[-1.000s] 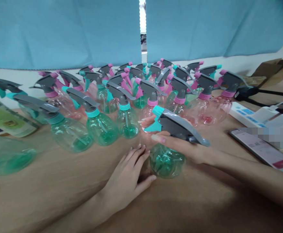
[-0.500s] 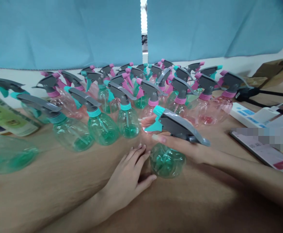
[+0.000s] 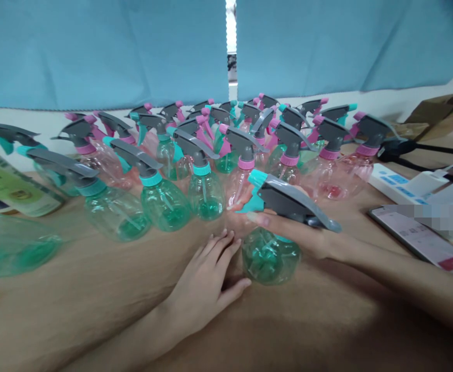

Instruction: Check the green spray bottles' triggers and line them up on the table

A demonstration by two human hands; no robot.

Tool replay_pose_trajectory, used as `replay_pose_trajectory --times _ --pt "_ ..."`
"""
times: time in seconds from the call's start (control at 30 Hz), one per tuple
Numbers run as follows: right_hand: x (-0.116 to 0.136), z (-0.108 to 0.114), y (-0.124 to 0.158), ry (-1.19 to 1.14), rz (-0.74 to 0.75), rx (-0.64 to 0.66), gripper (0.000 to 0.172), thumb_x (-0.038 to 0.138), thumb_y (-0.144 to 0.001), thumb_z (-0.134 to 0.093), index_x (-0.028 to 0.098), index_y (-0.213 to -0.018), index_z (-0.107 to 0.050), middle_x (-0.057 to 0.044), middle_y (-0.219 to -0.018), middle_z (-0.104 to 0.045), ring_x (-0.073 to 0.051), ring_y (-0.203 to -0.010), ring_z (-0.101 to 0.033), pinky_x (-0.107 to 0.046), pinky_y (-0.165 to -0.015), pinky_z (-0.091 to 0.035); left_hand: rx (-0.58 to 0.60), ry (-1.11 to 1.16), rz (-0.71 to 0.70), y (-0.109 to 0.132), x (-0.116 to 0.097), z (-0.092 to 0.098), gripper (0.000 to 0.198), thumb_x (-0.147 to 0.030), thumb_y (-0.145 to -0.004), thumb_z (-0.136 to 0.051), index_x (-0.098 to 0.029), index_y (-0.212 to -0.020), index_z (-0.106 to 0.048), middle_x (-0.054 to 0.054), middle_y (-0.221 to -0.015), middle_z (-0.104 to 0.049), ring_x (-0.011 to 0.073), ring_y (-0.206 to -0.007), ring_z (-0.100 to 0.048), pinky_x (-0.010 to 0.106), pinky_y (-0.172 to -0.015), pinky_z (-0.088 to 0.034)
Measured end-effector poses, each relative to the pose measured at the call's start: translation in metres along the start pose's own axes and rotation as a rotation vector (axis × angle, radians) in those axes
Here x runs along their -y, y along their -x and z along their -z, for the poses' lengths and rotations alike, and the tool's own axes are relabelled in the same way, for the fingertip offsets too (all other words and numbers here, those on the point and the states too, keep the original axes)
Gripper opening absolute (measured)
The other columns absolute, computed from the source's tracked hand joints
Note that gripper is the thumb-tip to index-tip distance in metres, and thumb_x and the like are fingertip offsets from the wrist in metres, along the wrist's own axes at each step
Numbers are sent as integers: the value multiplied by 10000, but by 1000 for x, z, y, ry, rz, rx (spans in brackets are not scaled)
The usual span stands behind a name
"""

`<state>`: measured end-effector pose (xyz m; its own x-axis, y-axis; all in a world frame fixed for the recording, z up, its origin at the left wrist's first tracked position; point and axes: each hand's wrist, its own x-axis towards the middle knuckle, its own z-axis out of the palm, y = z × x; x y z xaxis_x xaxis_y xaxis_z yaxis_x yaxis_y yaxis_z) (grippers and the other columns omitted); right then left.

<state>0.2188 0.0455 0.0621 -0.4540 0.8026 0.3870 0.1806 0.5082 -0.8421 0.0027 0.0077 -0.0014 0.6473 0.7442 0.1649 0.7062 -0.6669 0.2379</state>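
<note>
Close in front of me stands a green spray bottle [image 3: 271, 261] with a grey and turquoise trigger head. My right hand [image 3: 300, 232] wraps round its neck under the head, thumb on the near side and fingers partly hidden behind. The bottle's base seems to rest on the table. My left hand [image 3: 207, 287] lies flat on the table just left of the bottle, fingers stretched forward and thumb pointing at it; whether the thumb touches the bottle I cannot tell. Nothing is in the left hand. Behind stand a green spray bottle [image 3: 206, 195] and a pink spray bottle [image 3: 239, 185].
Several more green and pink spray bottles crowd the back of the wooden table [image 3: 106, 305]. A clear green bottle [image 3: 13, 248] lies at the left edge. On the right are a phone [image 3: 412, 237], a white power strip [image 3: 397, 183] and black cables [image 3: 401, 150]. A blue curtain [image 3: 94, 51] hangs behind.
My right hand and the bottle's head have shifted slightly to the right, and its fingers behind the head have curled in. The left hand has stayed in place.
</note>
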Motion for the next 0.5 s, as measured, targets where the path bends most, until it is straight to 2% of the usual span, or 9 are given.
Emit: replay_pose_trajectory --times 0.1,0.2,0.3,0.43,0.5 --pt "2 2 1 20 73 -43 91 313 -880 -601 225 -859 -593 55 -720 -552 -77 -625 -525 -200 -559 -422 -6 -1 -3 0 0 0 563 -488 -924 -538 -150 -1361 -427 151 -1455 -425 317 -1343 -373 512 -1067 -338" --pt "8 3 1 80 86 -72 156 343 -884 -588 218 -800 -550 52 -704 -512 -83 -628 -486 -207 -572 -403 1 -14 -7 -1 -1 1 572 -489 -926 -535 -130 -1359 -428 162 -1448 -430 322 -1337 -379 522 -1064 -339" --pt "17 4 0 98 77 -36 203 375 -900 -545 218 -773 -527 43 -682 -489 -95 -603 -448 -224 -558 -386 8 -17 -6 -1 -2 2 574 -480 -922 -546 -122 -1356 -433 162 -1443 -436 318 -1337 -379 514 -1065 -343" --pt "26 4 0 131 75 -26 305 330 -896 -539 214 -644 -411 54 -595 -364 -93 -535 -349 -231 -498 -323 7 -22 -2 -1 -1 1 594 -485 -919 -550 -126 -1373 -415 166 -1443 -435 318 -1337 -378 508 -1065 -343" --pt "26 4 0 138 89 -37 330 322 -889 -550 212 -622 -389 56 -590 -354 -91 -532 -348 -230 -503 -328 2 -20 -2 0 0 0 596 -486 -920 -545 -129 -1377 -410 167 -1441 -435 322 -1337 -377 512 -1062 -346"
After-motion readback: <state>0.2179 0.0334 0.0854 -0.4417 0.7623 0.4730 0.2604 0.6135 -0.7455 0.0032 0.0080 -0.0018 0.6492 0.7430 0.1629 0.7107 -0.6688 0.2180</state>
